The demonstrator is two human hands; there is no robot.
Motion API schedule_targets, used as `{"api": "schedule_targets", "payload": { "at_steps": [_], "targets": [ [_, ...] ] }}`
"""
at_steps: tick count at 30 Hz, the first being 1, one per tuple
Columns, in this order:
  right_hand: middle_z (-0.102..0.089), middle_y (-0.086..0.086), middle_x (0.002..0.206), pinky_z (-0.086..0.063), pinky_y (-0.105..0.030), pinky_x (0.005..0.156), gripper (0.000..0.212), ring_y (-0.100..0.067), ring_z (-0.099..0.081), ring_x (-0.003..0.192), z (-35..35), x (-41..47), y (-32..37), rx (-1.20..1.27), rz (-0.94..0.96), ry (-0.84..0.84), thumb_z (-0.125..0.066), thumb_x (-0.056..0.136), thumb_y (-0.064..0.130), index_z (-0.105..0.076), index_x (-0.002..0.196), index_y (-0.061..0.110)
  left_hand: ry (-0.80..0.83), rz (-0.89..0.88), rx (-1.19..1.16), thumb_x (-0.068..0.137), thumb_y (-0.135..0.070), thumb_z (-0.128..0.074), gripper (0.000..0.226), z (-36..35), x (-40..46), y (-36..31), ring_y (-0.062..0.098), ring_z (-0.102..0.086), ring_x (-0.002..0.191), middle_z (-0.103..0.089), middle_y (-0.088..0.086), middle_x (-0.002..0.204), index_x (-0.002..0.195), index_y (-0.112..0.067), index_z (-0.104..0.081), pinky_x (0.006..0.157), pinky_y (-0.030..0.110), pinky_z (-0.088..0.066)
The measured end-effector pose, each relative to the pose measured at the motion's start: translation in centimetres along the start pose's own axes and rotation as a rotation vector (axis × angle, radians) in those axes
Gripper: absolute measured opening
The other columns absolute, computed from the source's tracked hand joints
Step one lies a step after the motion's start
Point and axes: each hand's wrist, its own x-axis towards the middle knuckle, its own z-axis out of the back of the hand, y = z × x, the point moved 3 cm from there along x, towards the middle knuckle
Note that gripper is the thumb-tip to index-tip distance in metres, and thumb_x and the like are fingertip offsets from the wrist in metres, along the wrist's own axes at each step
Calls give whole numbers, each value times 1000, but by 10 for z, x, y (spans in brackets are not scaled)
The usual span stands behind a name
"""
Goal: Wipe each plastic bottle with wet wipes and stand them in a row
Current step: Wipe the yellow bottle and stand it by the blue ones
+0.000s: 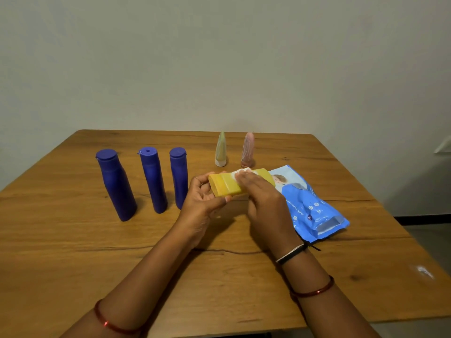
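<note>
Fingers of the right hand press a white wipe onto one yellow bottle, held level above the worktop, long axis left-right; left hand fingers curl round its cap end. Three blue bottles stand left in a row, two pale cone-shaped bottles behind, one blue wipes pack right.

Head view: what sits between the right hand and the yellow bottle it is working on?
A white wet wipe, pressed by the right hand against the yellow bottle, which the left hand holds; the head view shows it.
</note>
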Motion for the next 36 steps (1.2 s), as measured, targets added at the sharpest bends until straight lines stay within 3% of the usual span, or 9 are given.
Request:
{"api": "schedule_targets", "payload": {
  "at_steps": [6, 10, 14, 16, 20, 24, 27, 32, 36],
  "targets": [
    [-57, -7, 131, -34, -30, 109, 58, -20, -47, 128, 10, 3, -31, -68, -201, -176, -44, 78, -18, -58, 127, 11, -17, 31, -39, 81, 13, -57, 52, -1, 0, 1, 17, -64, 109, -65, 2, 121, 119, -19, -45, 85, 28, -57],
    [-56, -9, 132, -31, -25, 109, 62, -18, -45, 129, 3, -1, -1, -37, -46, -107, -44, 73, -16, -57, 128, 9, -72, 44, -86, 81, 13, -58, 58, 0, 2, 2, 23, -62, 113, -63, 8, 123, 129, -13, -40, 86, 29, -55],
    [-53, -8, 135, -29, -23, 111, 55, -14, -41, 132, -5, -7, 28, 14, 163, 30, -37, 79, 0, -54, 131, 8, -106, 60, -135, 82, 14, -57, 60, -1, 1, 2, 26, -62, 113, -63, 17, 123, 134, -6, -36, 86, 30, -55],
    [-54, -8, 135, -31, -24, 111, 54, -14, -41, 132, -4, -7, 25, 31, 169, 25, -36, 80, 2, -55, 130, 8, -101, 67, -151, 81, 15, -56, 61, -2, 1, 1, 29, -60, 115, -61, 19, 124, 135, -5, -35, 88, 31, -53],
    [-59, -7, 130, -34, -24, 108, 59, -16, -48, 127, 8, -1, -8, 13, -25, -142, -37, 74, -10, -61, 124, 8, -84, 90, -184, 83, 16, -53, 60, -6, 0, 3, 32, -56, 121, -58, 19, 129, 135, -7, -34, 88, 31, -51],
    [-64, -2, 120, -32, 1, 92, 53, -15, -57, 115, 27, 7, -44, 110, -378, -292, -41, 80, -15, -66, 117, 14, -47, 101, -159, 84, 15, -52, 53, -8, -1, 4, 30, -56, 121, -59, 16, 127, 127, -12, -39, 92, 32, -49],
    [-64, 4, 119, -44, -8, 89, 52, -7, -58, 109, 37, 10, -58, 380, -597, -334, -40, 87, -9, -64, 119, 24, -11, 108, -99, 83, 14, -54, 49, -9, -1, 4, 26, -59, 117, -62, 10, 122, 120, -17, -44, 96, 34, -50],
    [-67, 10, 106, -50, -15, 87, 50, -1, -62, 102, 41, 13, -58, 617, -597, -278, -39, 85, -12, -67, 111, 20, 34, 100, -6, 81, 14, -57, 56, -10, -3, 2, 24, -58, 118, -61, 9, 128, 130, -10, -41, 92, 33, -51],
    [-69, 10, 103, -46, -16, 92, 46, -3, -61, 104, 34, 11, -47, 366, -435, -169, -43, 83, -11, -72, 104, 18, 37, 62, 6, 82, 15, -55, 51, -10, -4, 0, 16, -64, 108, -63, 4, 122, 121, -16, -45, 89, 29, -53]
  ]
}}
